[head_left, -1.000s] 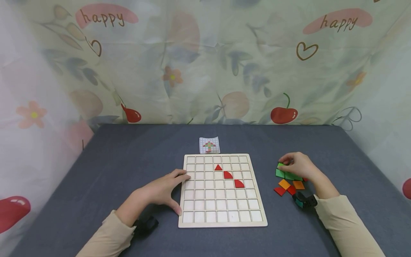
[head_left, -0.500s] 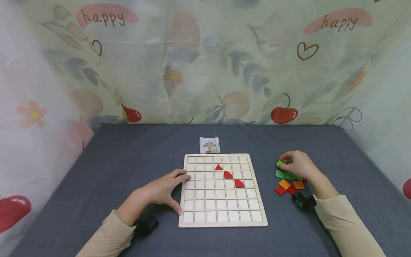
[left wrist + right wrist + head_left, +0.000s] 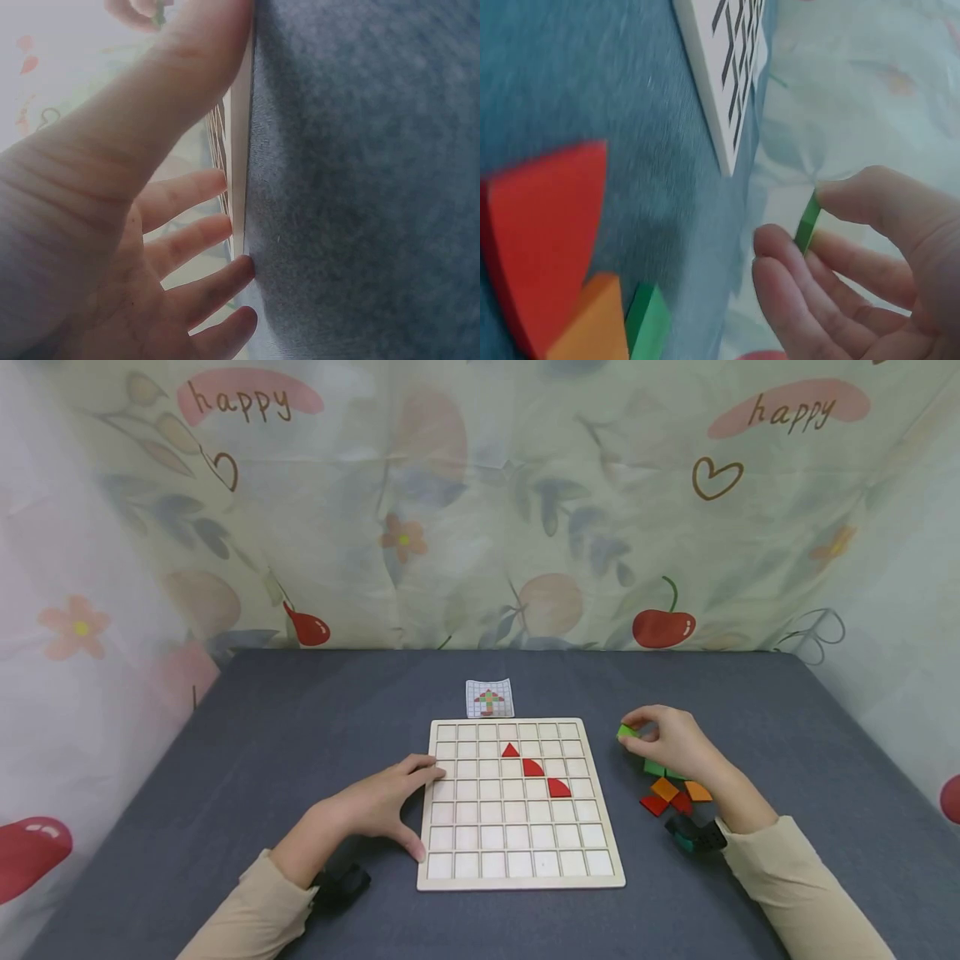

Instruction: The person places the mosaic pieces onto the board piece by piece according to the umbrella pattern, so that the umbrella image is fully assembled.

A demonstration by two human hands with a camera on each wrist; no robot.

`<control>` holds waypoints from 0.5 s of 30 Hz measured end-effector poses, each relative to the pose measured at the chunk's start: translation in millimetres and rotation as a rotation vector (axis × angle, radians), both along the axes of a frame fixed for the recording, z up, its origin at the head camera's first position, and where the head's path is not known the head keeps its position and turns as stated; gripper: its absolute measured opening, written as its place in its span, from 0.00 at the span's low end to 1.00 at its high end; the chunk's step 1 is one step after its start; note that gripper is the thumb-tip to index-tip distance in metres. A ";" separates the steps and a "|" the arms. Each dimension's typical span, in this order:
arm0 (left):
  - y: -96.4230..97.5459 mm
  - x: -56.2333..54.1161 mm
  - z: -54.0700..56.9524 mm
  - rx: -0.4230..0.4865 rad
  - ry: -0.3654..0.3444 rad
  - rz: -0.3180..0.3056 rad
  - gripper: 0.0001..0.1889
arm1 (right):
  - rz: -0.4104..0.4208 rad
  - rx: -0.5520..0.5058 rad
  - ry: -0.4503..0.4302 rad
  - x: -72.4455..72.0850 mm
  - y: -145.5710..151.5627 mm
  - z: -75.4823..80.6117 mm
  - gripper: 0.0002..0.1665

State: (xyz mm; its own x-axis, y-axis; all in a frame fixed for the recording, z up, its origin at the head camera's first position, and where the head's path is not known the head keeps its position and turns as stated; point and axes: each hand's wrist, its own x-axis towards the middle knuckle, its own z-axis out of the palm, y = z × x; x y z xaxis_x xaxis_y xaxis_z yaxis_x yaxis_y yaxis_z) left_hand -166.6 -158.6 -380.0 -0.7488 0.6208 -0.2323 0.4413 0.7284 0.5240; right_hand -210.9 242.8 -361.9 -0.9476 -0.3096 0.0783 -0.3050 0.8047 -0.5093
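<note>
My right hand [image 3: 678,743] pinches a small green square tile [image 3: 627,732] between thumb and fingers, raised off the table to the right of the board; its thin edge shows in the right wrist view. Along the left edge of the pale wooden grid board [image 3: 521,884], my left hand [image 3: 382,797] rests with thumb and fingers spread against the rim. On the board sit a red triangle [image 3: 511,750] and two red quarter-round tiles, one upper [image 3: 533,767] and one lower [image 3: 558,788], stepping down to the right.
Below my right hand lies a loose pile with green tiles [image 3: 654,767], orange tiles [image 3: 664,790] and red tiles [image 3: 654,806], partly covered by the hand. Behind the board is a small pattern card [image 3: 489,699] with a coloured figure. A printed curtain [image 3: 480,527] hangs behind the dark table.
My right hand has lifted the green tile from the pile and moved left toward the board with it. The left hand and the board stay in place.
</note>
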 end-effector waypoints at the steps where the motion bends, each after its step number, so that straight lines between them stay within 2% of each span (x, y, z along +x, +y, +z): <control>1: 0.0 -0.1 -0.1 0.000 0.000 0.000 0.56 | 0.007 -0.005 0.003 0.8 -2.6 0.1 0.18; 10: 0.1 -0.2 -0.8 -0.007 0.003 0.006 0.56 | 0.086 -0.034 0.031 6.8 -23.0 -1.5 0.13; 15: 0.5 0.4 -0.2 -0.006 -0.010 0.015 0.56 | 0.142 -0.072 0.006 9.8 -34.1 -0.8 0.16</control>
